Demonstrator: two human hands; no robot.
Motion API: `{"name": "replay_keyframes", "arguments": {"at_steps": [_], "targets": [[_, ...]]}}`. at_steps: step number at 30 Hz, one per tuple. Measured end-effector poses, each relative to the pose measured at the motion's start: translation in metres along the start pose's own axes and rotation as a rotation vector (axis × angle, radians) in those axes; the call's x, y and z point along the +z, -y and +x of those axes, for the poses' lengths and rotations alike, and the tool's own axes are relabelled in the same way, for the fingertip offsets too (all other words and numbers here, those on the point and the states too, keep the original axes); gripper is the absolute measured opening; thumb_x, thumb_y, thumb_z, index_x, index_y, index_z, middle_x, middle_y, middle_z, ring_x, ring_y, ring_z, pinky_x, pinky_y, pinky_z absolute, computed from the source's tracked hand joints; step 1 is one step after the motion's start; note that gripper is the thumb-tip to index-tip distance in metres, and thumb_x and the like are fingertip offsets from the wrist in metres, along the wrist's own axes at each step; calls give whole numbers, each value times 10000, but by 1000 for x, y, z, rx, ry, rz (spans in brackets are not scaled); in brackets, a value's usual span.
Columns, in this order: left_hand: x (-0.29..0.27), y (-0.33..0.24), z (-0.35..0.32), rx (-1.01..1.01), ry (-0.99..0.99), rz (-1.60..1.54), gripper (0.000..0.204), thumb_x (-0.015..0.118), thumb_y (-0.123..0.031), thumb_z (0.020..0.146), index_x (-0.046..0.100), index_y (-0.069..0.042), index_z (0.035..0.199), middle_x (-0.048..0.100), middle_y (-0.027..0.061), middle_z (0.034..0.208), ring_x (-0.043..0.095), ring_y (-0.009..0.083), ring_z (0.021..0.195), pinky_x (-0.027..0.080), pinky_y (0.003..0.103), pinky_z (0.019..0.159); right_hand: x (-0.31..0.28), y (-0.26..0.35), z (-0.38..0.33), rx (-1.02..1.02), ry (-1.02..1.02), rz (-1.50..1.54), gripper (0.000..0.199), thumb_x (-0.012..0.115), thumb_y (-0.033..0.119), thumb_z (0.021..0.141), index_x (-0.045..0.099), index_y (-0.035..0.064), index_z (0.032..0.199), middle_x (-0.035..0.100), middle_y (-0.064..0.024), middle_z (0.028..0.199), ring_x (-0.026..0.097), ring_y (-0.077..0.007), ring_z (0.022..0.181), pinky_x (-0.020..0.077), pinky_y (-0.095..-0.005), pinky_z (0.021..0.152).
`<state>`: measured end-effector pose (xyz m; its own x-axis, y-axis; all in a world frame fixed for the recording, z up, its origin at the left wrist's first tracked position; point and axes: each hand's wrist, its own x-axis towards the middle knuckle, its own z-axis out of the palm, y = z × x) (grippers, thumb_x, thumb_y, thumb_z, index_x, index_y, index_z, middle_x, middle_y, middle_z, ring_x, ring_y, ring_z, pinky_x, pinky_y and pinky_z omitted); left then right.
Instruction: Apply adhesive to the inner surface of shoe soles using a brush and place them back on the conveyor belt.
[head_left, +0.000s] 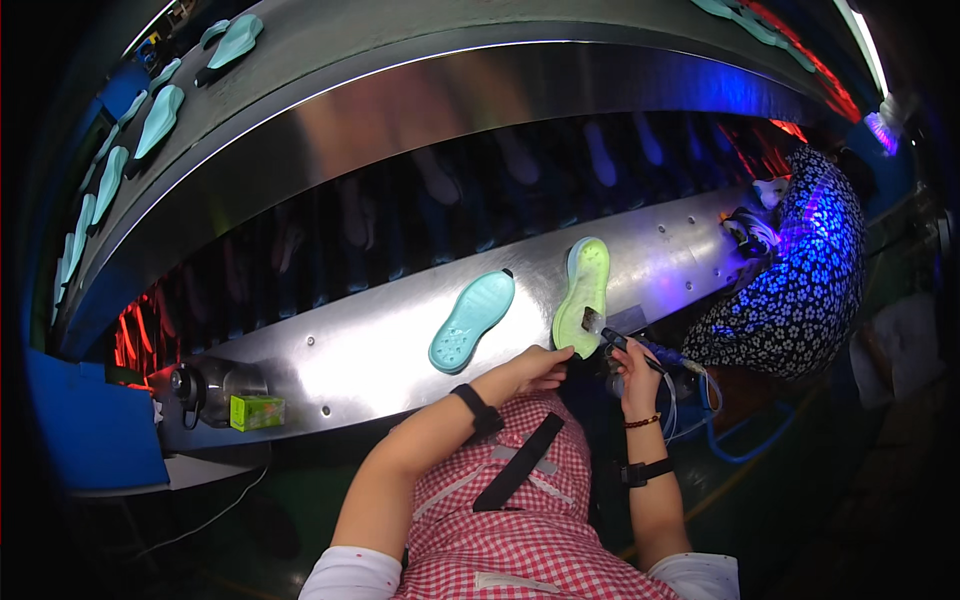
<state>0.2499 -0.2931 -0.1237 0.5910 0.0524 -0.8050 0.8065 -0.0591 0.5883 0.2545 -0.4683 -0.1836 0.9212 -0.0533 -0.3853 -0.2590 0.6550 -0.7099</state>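
A yellow-green shoe sole [578,290] lies on the metal bench, its near end toward me. My left hand [540,368] grips that near end, fingers closed by a small black tab. In my right hand [637,372] is a brush [612,336] with a black handle and a thin clear tube running off it. Its bristles touch the sole's upper surface near the near end, on the right side. Left of this sole, a light blue shoe sole [472,320] lies by itself, with a black tab at its far end and small holes at its near end.
The metal bench [380,330] curves across in front of me. At its left end stand a dark bottle [222,388] and a green box [257,412]. Beyond runs a conveyor [330,45] with several blue soles. A person in a floral garment [810,270] is at the right.
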Motion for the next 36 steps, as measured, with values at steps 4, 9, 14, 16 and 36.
{"name": "replay_keyframes", "arguments": {"at_steps": [4,9,14,16,36], "targets": [[9,18,23,102,16,-243,341,496,-188,844,446,74,1058,536,137,982,587,232,877,521,310,695,-8,-14,-7,93,-18,62,206,579,192,808,585,28,932,628,-55,809,596,-116,677,385,-193,529],[-4,26,13,78,-84,-349,291,464,-125,858,439,67,1075,497,145,1030,581,253,876,521,325,722,-20,-27,-15,184,17,80,215,582,202,805,580,43,949,632,-62,821,596,-125,696,385,-195,544],[-7,31,8,166,-111,-247,292,462,-120,855,436,65,1079,528,147,1006,584,246,883,524,316,709,-22,-33,-19,239,47,103,243,586,222,803,573,43,968,632,-73,866,594,-132,738,390,-201,553],[-8,33,12,192,-96,-192,296,469,-124,853,437,62,1081,540,146,997,588,243,877,525,311,704,-22,-33,-22,242,43,92,249,589,225,801,572,43,970,631,-73,865,593,-132,742,390,-201,555],[-1,48,11,192,-132,-179,303,439,-89,852,419,63,1113,547,179,1035,604,256,851,515,311,714,-58,-18,-50,130,-6,76,243,591,177,803,578,8,977,618,-60,815,593,-122,692,391,-196,554]]}}
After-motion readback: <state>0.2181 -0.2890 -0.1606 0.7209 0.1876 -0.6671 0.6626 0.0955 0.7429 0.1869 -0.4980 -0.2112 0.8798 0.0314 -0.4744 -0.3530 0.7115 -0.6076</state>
